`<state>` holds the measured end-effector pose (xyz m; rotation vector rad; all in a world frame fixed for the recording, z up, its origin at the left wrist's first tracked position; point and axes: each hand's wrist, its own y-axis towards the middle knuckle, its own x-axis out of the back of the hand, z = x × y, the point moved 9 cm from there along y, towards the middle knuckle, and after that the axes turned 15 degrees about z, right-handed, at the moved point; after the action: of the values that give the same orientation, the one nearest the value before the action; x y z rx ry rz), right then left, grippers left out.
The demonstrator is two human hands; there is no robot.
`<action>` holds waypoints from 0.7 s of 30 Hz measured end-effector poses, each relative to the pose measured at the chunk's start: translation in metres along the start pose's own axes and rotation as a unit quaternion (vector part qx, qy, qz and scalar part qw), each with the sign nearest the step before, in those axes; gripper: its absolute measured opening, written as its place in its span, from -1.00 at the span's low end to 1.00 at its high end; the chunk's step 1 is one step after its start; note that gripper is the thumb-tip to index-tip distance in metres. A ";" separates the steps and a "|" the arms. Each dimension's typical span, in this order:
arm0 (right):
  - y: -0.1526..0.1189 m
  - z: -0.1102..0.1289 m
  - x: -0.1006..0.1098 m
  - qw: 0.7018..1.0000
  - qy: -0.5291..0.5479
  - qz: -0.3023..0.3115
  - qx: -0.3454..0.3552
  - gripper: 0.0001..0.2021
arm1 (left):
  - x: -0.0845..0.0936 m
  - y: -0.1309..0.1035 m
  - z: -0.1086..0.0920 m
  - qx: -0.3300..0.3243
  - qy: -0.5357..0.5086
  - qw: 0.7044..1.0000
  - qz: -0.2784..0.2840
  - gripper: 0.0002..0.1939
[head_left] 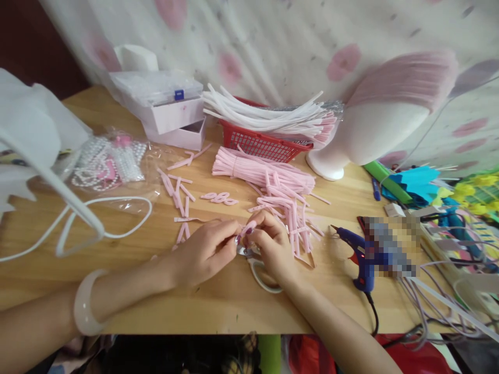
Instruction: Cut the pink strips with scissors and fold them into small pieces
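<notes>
My left hand [212,246] and my right hand [275,246] meet over the front middle of the table. Between their pinched fingertips is a short pink pipe cleaner piece [249,226], mostly covered by the fingers. Beneath the right hand lie scissors [259,280] with a pale handle, blades largely hidden. Just beyond the hands, small pink twisted loops [220,198] rest on the wood. Cut pink pieces [177,195] are scattered to the left. Bent pink pipe cleaners [290,210] are heaped to the right, in front of a tied pink bundle [261,169].
Behind the bundle stands a red basket [261,145] of white pipe cleaners [268,117]. A white mannequin head [382,130] is at back right. The blue glue gun [360,254] lies right with its cord. Bagged beads [109,163], boxes [175,117] and a white lamp [54,182] occupy the left.
</notes>
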<state>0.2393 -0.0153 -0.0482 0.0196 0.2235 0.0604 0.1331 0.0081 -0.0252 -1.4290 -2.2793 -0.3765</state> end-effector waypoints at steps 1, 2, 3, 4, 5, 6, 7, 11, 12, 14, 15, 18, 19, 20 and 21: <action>-0.002 0.002 0.001 1.000 -0.025 -0.009 0.008 -0.87 | 0.000 0.000 -0.004 -0.008 0.021 1.000 -0.002 -0.80; -0.004 0.005 0.002 0.998 -0.053 -0.017 0.016 -0.88 | 0.000 0.000 -0.007 -0.017 0.032 0.999 -0.006 -0.79; -0.005 0.007 0.003 0.996 -0.082 -0.023 0.024 -0.89 | 0.000 -0.001 -0.009 -0.026 0.037 0.999 -0.011 -0.79; -0.006 0.009 0.004 0.993 -0.106 -0.027 0.031 -0.91 | 0.000 -0.001 -0.011 -0.035 0.038 0.999 -0.017 -0.78; -0.007 0.010 0.004 0.991 -0.125 -0.029 0.036 -0.93 | 0.001 -0.001 -0.013 -0.042 0.037 0.998 -0.024 -0.78; -0.007 0.010 0.004 0.989 -0.136 -0.029 0.040 -0.95 | 0.002 -0.002 -0.014 -0.049 0.038 0.998 -0.029 -0.78; -0.008 0.011 0.004 0.988 -0.142 -0.029 0.044 -0.96 | 0.002 -0.002 -0.015 -0.053 0.039 0.997 -0.035 -0.78; -0.008 0.011 0.004 0.988 -0.143 -0.037 0.052 -0.89 | 0.002 -0.003 -0.017 -0.057 0.053 0.996 -0.040 -0.78; -0.008 0.012 0.003 0.988 -0.139 -0.039 0.054 -0.87 | 0.001 -0.003 -0.016 -0.054 0.053 0.996 -0.039 -0.78; -0.007 0.011 0.001 0.991 -0.115 -0.032 0.053 -0.86 | 0.001 -0.003 -0.013 -0.043 0.046 0.997 -0.042 -0.79; -0.006 0.009 0.000 0.994 -0.094 -0.024 0.048 -0.85 | 0.001 -0.003 -0.011 -0.033 0.042 0.997 -0.048 -0.79; -0.003 0.001 -0.003 1.000 -0.018 -0.002 0.019 -0.82 | 0.000 -0.004 -0.004 -0.009 0.045 0.997 -0.058 -0.78; -0.002 -0.002 -0.003 1.000 0.000 0.000 0.011 -0.81 | -0.001 -0.003 -0.004 -0.009 0.054 0.997 -0.055 -0.79; -0.001 -0.004 -0.003 1.000 0.014 0.000 0.005 -0.80 | -0.003 -0.003 -0.004 -0.011 0.063 0.997 -0.050 -0.80; -0.001 -0.006 -0.002 1.000 0.025 -0.001 0.002 -0.80 | -0.004 -0.003 -0.004 -0.013 0.071 0.996 -0.045 -0.80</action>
<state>0.2362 -0.0160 -0.0534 0.0212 0.2736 0.0584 0.1329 0.0023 -0.0235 -1.2720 -2.2353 -0.5208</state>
